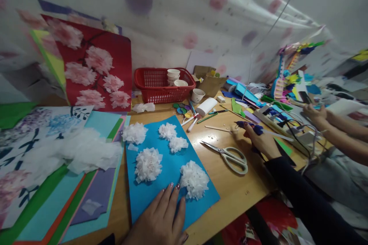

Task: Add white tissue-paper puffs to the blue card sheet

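My left hand (pixel 163 214) lies flat, fingers stretched out, on the near edge of a blue sheet of paper (pixel 169 164). Several white tissue-paper flowers (pixel 148 164) sit on that sheet; one flower (pixel 194 180) is just right of my fingertips. On the right, my right hand (pixel 263 141) is wrapped round a dark blue hot glue gun (pixel 250 126), its nozzle pointing left above the wooden table. My fingers partly cover its handle. A pair of scissors (pixel 230 157) with pale handles lies between the sheet and my right hand.
Left of the sheet are loose white tissue (pixel 92 149) and stacked coloured papers (pixel 57 195). Behind stand a red basket (pixel 163 93) with paper cups and a red flower picture (pixel 97 69). A power strip (pixel 276 122) with cables and another person's hands (pixel 316 116) are at right.
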Demonstrator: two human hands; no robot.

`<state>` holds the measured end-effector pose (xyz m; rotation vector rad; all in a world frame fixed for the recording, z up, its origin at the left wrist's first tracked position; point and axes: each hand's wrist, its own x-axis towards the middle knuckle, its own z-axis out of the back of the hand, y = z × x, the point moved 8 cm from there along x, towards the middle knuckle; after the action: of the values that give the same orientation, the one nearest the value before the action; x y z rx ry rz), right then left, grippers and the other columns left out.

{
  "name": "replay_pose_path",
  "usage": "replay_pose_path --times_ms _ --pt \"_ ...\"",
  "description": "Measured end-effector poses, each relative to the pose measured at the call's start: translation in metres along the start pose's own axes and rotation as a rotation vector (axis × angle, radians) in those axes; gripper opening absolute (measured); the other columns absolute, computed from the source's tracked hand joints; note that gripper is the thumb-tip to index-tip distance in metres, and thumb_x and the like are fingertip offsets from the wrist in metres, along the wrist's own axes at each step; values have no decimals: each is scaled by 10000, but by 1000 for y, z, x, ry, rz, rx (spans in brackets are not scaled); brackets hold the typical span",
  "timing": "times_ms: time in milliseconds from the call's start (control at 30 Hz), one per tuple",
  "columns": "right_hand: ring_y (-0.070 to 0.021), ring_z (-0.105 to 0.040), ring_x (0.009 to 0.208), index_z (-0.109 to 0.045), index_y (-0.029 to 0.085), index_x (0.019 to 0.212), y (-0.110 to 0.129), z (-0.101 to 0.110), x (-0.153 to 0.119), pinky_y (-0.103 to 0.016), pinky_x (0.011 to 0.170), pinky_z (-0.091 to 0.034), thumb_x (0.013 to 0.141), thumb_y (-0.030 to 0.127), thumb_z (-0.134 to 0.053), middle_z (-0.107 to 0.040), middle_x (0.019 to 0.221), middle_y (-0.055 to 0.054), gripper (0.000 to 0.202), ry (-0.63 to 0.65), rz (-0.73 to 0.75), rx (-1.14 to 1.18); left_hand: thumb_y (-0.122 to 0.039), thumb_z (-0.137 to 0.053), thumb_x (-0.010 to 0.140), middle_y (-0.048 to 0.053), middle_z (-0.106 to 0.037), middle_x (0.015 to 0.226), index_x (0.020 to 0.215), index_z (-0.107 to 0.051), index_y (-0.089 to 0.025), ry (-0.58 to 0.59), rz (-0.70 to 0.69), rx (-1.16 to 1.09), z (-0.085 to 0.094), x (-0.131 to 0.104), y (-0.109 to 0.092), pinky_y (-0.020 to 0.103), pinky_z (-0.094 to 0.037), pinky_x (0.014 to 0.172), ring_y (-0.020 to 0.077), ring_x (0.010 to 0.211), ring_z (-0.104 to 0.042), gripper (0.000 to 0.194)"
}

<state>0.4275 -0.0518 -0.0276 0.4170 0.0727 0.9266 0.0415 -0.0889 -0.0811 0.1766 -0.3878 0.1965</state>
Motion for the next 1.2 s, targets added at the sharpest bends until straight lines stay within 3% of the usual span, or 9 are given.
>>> replay_pose_path --times_ms 67,233,400,533,633,733,900,1033,1200 --pt "-208 -590 560 -661 160 821 -1 -4 -2 -300 551 -414 801 715 -305 -661 661 -104 660 12 -94 -34 -349 -428 911 186 -622 1199 1228 -530 -85 -1 0 -3 -2 -2 0 360 -461 915 282 1130 -573 424" --pt "-233 -620 630 -651 170 849 -7 -8 -8 -299 566 -409 812 718 -267 -685 731 -113 670 9 -129 -80 -389 -468 891 154 -648 1165 1148 -584 -116 -106 75 13 2 -2 -1 344 -439 926 269 1110 -583 393" --pt "-231 -576 545 -609 184 683 5 12 -37 -299 498 -359 777 717 -362 -636 611 -102 595 17 -42 -377 -415 -488 877 134 -657 1156 1111 -614 -138 -139 145 11 1 -2 -2 341 -407 958 254 1121 -578 383" --pt "-188 -521 472 -528 214 556 50 14 -69 -283 472 -313 829 645 -345 -566 505 -50 542 157 138 -459 -410 -470 888 135 -662 1149 1098 -621 -134 -130 146 -1 5 -1 -2 346 -434 921 257 1093 -596 379" --pt "-167 -536 537 -553 212 692 100 14 -75 -272 526 -322 874 497 -397 -591 597 -35 372 28 404 -406 -400 -473 884 139 -662 1148 1088 -623 -126 -130 143 8 8 1 -2 346 -450 895 263 1082 -604 373" --pt "-177 -554 591 -546 198 702 113 7 -61 -274 558 -331 866 392 -432 -598 637 -49 278 -88 454 -472 -405 -476 880 131 -679 1113 1057 -630 -130 -180 139 25 8 2 -2 335 -447 892 259 1055 -619 362" --pt "-193 -565 588 -538 192 612 80 16 -43 -290 569 -350 853 454 -422 -608 629 -79 375 -204 343 -539 -411 -471 881 132 -690 1082 1046 -633 -129 -239 122 40 5 -1 -3 337 -435 905 253 1042 -624 365" --pt "-236 -607 587 -556 195 547 24 17 -44 -299 507 -349 860 574 -333 -631 603 -113 540 -26 -33 -604 -418 -477 878 130 -678 1113 1052 -640 -133 -193 143 16 6 -1 -1 337 -449 884 261 1063 -612 371" --pt "-321 -665 718 -618 66 983 -21 20 -49 -345 553 -428 820 657 -335 -689 830 -230 676 -72 -310 -615 -413 -480 880 123 -677 1120 1059 -644 -135 -169 143 13 9 1 -1 340 -442 894 258 1074 -604 369"
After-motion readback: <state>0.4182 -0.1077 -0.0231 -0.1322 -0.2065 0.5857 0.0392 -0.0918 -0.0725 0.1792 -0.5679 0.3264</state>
